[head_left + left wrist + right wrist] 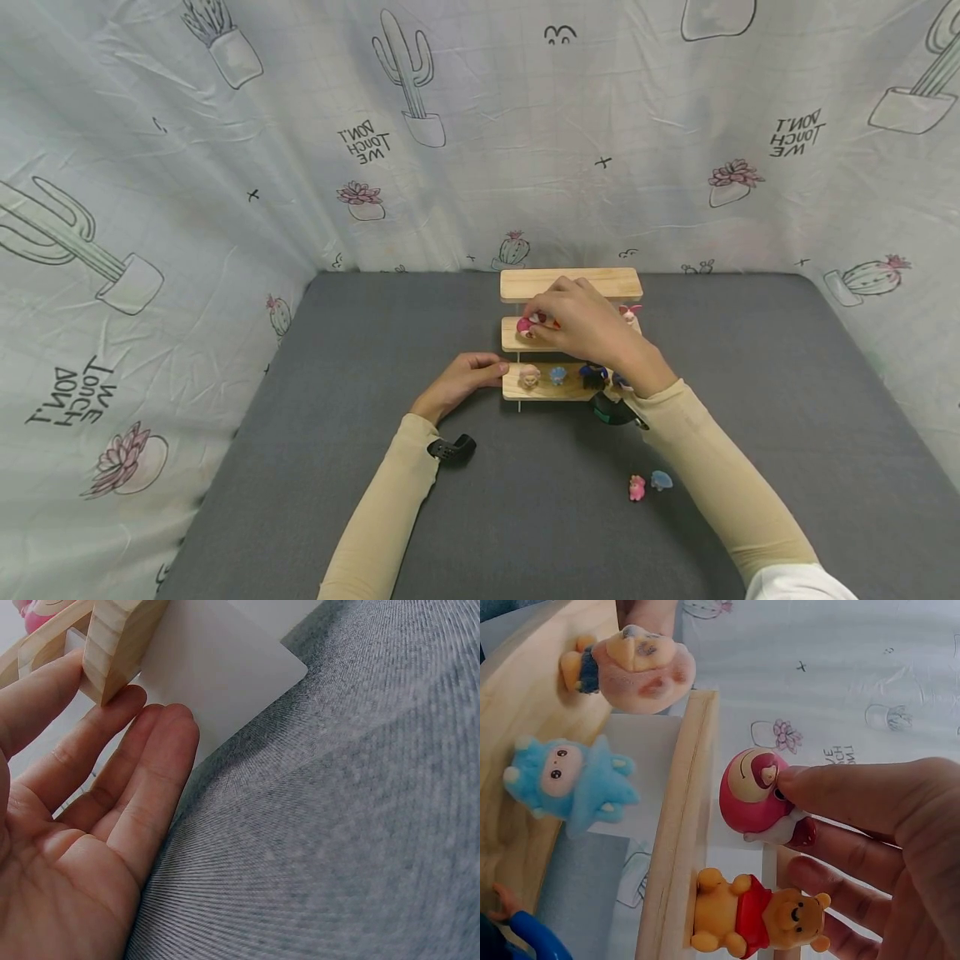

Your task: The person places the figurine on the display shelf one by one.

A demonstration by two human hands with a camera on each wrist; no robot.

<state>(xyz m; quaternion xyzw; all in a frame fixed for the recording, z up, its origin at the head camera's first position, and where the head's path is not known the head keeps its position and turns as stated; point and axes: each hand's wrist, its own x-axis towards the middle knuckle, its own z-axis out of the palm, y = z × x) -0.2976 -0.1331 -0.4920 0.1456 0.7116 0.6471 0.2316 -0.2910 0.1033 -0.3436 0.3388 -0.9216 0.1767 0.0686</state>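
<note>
A three-tier wooden display shelf (570, 285) stands at the back of the table. My left hand (459, 385) pinches the left end of its lowest board (120, 652) between thumb and index finger, the other fingers loosely bent below. My right hand (581, 321) pinches a pink bear figurine (754, 795) by its head at the left of the middle board. Beside it stands a yellow bear figurine in a red shirt (761, 911). The lowest board carries a beige-pink figurine (529, 377), a light blue figurine (558, 375) and a dark blue figurine (593, 376), partly behind my right wrist.
A pink-eared figurine (630, 313) stands at the right end of the middle board. Near my right forearm, a small pink figurine (637, 488) and a blue figurine (662, 480) rest on the grey tabletop (525, 517). A cactus-print curtain (465, 192) hangs behind.
</note>
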